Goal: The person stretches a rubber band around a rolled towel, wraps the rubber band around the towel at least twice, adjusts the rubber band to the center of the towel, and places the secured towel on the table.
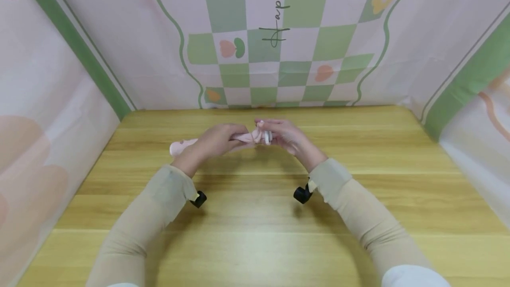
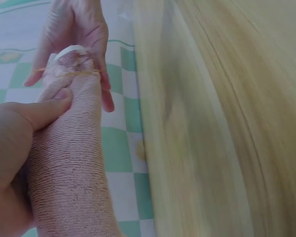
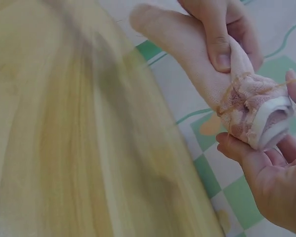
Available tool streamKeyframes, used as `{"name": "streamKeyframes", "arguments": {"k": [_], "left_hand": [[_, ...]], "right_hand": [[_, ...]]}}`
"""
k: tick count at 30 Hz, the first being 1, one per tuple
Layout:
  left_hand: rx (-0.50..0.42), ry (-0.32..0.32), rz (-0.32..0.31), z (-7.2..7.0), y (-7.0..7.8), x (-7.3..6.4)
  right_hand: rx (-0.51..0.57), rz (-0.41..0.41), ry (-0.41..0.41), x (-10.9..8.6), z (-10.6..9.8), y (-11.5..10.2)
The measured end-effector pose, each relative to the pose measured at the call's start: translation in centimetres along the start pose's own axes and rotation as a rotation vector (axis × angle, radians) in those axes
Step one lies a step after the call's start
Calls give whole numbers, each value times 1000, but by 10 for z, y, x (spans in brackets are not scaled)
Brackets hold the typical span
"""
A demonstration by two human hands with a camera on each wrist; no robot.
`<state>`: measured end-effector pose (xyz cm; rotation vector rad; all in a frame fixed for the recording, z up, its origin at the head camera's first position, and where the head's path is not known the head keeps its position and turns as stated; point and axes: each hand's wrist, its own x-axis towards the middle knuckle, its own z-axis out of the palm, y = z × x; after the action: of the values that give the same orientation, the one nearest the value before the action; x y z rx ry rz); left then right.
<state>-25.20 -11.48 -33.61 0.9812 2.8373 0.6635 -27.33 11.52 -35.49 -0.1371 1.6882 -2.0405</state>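
Observation:
A pink ribbed towel (image 1: pixel 182 146), rolled into a long tube, is held above the table. My left hand (image 1: pixel 215 140) grips the roll, its thumb pressing on the towel (image 2: pixel 71 158) close to the bunched end. Round that end runs a thin tan rubber band (image 2: pixel 78 73). My right hand (image 1: pixel 288 135) is at the same end with fingers and thumb spread about it, and the band stretches out to them. In the right wrist view a white edge (image 3: pixel 269 114) shows at the towel's gathered tip. My right palm faces that tip.
The wooden table (image 1: pixel 255 242) stretches under both arms. Behind it hangs a checked green and white cloth (image 1: pixel 264 74), with more printed cloth at both sides. Black wrist cameras, left (image 1: pixel 198 199) and right (image 1: pixel 303 194), hang below the sleeves.

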Motion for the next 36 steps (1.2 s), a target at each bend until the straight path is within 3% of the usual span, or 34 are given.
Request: {"name": "streamKeyframes", "arguments": {"k": [6,16,29,36], "left_hand": [[92,1,81,2,1,0],[-6,47,-40,6,5,0],[-124,42,-24,11,9,-1],[-128,24,-10,13,11,-1]], "right_hand": [[-143,28,5,-3,4,6],[-54,28,44,-7,9,7],[-119,46,9,-9,-2,9],[-218,33,26,-14,-4,5]]}}
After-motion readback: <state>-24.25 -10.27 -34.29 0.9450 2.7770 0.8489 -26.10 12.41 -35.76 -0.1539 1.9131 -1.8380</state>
